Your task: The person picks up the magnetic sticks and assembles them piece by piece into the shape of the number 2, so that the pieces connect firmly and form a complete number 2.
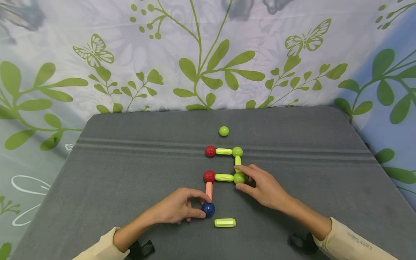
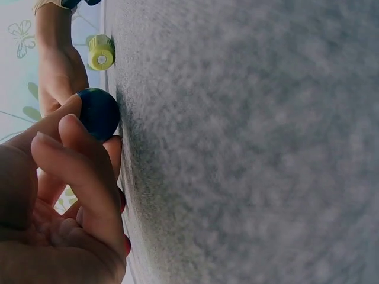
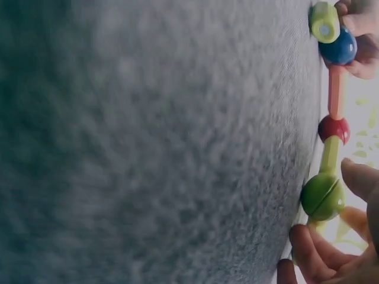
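My left hand [image 1: 182,207] pinches a dark blue ball [image 1: 208,209] between thumb and forefinger, low on the table. The ball sits at the lower end of a pink stick [image 1: 209,190], whose other end meets a red ball [image 1: 209,176]. From there a yellow-green stick [image 1: 224,177] runs across to a green ball [image 1: 239,178]. My right hand [image 1: 266,186] holds this green ball, its thumb and fingers curled around it. Another yellow-green stick [image 1: 238,160], partly covered by a fingertip, leads up to a second green ball [image 1: 237,151].
A further yellow-green stick [image 1: 224,151] joins the second green ball to another red ball [image 1: 210,151]. One loose green ball [image 1: 224,131] lies behind them. Close to the blue ball lies a loose yellow-green stick [image 1: 225,222]. Patterned cloth [image 1: 208,54] hangs behind the grey table [image 1: 130,151].
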{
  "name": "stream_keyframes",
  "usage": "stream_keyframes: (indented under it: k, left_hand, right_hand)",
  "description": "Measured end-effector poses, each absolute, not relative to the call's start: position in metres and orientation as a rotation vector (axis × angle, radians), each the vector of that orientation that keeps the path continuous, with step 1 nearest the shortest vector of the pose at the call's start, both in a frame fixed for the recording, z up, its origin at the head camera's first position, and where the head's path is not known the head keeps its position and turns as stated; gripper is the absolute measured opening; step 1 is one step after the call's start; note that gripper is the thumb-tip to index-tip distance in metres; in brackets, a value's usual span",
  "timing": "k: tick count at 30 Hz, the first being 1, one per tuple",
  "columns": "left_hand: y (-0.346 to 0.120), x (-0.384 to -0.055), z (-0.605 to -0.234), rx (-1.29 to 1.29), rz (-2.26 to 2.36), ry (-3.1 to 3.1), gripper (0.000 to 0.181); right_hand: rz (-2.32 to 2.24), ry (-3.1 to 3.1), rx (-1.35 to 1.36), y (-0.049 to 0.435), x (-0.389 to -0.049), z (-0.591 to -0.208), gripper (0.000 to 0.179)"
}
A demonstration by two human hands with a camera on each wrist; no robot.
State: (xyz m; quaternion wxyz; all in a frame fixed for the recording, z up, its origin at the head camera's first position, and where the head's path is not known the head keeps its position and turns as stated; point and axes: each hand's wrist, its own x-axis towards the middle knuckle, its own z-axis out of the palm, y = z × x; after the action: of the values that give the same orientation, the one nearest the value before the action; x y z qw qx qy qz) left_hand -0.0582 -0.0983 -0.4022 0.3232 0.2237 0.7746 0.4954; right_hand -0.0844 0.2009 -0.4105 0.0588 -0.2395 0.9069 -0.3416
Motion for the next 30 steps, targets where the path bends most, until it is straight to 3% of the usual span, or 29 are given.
stream_keyframes:
  k: [6, 16, 30]
  left_hand:
    - [-0.098, -0.059, -0.401, 0.575, 1.302, 2.013, 0.027]
    - [-0.098, -0.06, -0.402, 0.555, 1.313, 1.988, 0.027]
    - [-0.099, -0.06, -0.401, 0.562, 1.305, 1.992, 0.027]
  right_hand:
    - [-0.95, 2.893, -0.729, 0.199, -0.067, -0.407, 0.054]
    - [-1.275, 2.711, -0.71, 0.188, -0.032, -0.398, 0.025]
    - [-1.337, 2.409, -0.735, 0.178, -0.022, -0.411, 0.025]
